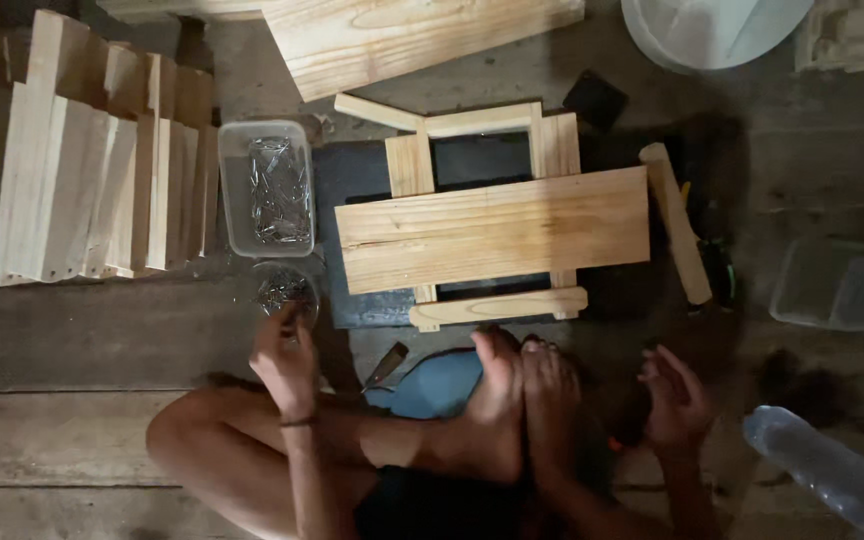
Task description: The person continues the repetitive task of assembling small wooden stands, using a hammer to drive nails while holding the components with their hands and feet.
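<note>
- Your left hand (285,352): fingers pinched into small round nail dish (285,290), near-left of wood frame (492,228); can't tell if grasping.
- Your right hand (674,400): fingers loose, empty, near-right.
- Clear nail tub (266,187) sits far of dish.

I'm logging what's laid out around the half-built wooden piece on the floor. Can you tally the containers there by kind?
Rectangular clear tub of nails: 1
Small round container of nails, under the left hand: 1
Empty clear rectangular tub: 1
Clear plastic bottle, near the right hand: 1
Large white round tub: 1
Total: 5
</note>
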